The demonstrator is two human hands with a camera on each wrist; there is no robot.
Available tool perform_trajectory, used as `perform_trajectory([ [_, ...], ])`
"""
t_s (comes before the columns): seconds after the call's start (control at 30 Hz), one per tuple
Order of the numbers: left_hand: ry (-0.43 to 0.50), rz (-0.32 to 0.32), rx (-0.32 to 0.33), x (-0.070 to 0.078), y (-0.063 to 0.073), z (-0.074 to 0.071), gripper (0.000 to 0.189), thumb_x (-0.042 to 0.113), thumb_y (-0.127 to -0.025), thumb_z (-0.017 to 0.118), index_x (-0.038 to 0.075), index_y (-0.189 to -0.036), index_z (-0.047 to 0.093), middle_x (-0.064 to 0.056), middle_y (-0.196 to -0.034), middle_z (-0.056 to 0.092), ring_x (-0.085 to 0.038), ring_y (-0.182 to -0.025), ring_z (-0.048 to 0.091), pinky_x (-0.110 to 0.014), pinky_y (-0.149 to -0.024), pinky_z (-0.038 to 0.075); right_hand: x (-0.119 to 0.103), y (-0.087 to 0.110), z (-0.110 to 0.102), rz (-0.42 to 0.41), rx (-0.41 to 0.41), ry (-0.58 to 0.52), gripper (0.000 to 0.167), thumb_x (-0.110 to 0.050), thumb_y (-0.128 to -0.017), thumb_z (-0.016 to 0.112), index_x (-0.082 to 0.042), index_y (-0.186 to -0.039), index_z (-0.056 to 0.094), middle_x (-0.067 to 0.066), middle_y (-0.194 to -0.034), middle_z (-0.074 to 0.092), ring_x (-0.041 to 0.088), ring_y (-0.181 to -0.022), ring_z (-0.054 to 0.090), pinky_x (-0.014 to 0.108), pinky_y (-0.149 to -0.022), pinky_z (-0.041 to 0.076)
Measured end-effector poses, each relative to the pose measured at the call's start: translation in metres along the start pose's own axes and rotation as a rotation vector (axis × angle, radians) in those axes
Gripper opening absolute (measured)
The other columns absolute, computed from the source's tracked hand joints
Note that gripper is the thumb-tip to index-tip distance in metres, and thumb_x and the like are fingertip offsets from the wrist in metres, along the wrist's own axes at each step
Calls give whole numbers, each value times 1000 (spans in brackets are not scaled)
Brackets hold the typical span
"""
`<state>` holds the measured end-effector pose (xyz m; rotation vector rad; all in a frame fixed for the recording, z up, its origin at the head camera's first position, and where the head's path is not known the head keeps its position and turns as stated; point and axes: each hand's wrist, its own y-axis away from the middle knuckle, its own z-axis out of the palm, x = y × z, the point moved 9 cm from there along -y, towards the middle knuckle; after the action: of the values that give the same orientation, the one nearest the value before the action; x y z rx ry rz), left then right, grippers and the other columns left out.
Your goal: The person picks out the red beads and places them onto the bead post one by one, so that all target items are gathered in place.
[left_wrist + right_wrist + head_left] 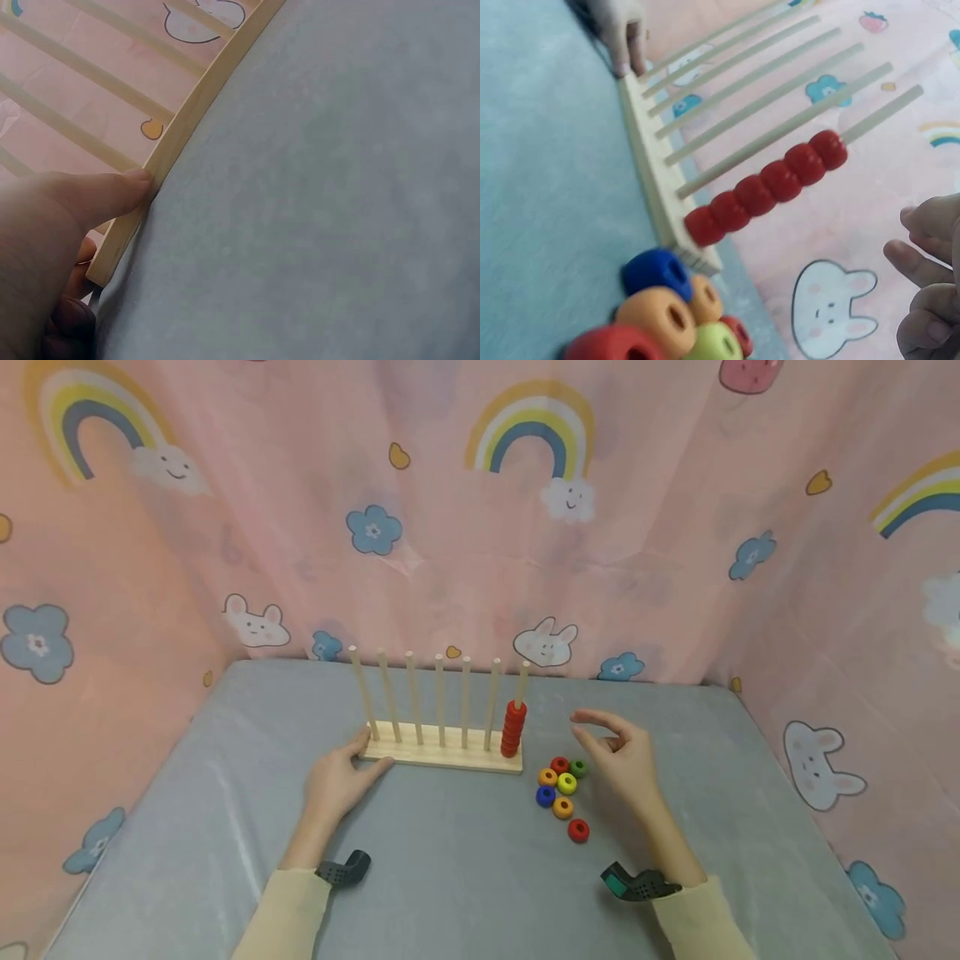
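Note:
A wooden peg rack [453, 761], a long base with several upright pegs, stands on the table. Its left end is gripped by my left hand [337, 785], thumb on the front edge and fingers round the back. Several red beads [756, 196] are stacked on the rightmost peg; the other pegs are bare. Right of the rack, over the table, my right hand [624, 762] holds nothing, with a gap between thumb and index finger and the other fingers loosely bent. Near it lie loose beads: blue [546, 796], yellow [567, 783], green [577, 767], plus orange and red ones.
A grey cloth [450, 877] covers the table. Behind and at both sides hangs a pink curtain [450, 585] printed with rainbows, flowers and animal faces. Each wrist wears a dark band device [347, 868]. One red bead [578, 831] lies closest to the front.

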<state>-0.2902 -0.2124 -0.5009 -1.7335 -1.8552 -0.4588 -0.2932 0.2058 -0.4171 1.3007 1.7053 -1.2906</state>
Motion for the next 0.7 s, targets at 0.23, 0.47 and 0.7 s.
perform_trajectory([
  [0.23,-8,-10,-5,0,0,0,77,49,-94,80,8,-154,54,-14,-152,57,-45,-133,60,-57,-93,56,20,26,-4,35,-49,36,23,-9,-100,75,-2,-121,77,-7,-65,62,2,-40,24,30,-35,24],
  [0.47,-4,-18,-6,0,0,-1,77,48,-94,80,9,-155,53,-14,-154,55,-45,-136,57,-58,-97,55,28,50,1,69,-112,75,24,-13,-97,79,-5,-121,78,-4,-47,30,-4,-40,21,25,-35,23],
  [0.7,-13,-17,-6,-1,0,-1,77,49,-94,80,9,-155,54,-15,-153,56,-45,-128,65,-58,-94,56,36,77,6,58,-147,110,24,-9,-92,84,-8,-116,80,-4,-45,36,-9,-39,20,20,-35,23],
])
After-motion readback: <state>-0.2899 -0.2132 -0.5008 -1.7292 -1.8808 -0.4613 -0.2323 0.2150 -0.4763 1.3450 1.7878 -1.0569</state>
